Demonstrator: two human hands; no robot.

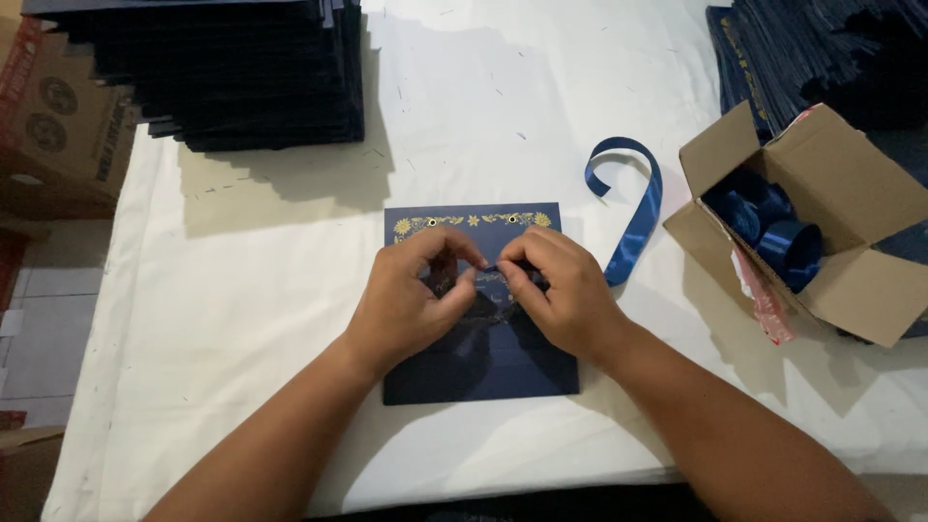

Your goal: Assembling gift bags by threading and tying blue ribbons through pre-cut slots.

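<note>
Card [480, 372] navy, gold-trimmed, two holes, flat at frame centre | left hand [411, 295] and right hand [561, 295] over it, fingertips pinching a small ribbon bit together | tip: keep pinch low, card flat | loose blue ribbon [633, 208] just right | open box [822, 222] far right, card stack [222, 68] upper left, bare cloth [242, 290] left

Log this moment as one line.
left hand + right hand: pinching small dark piece together | over navy card, gold border, two holes | loose blue ribbon right | open box of ribbon rolls
</note>
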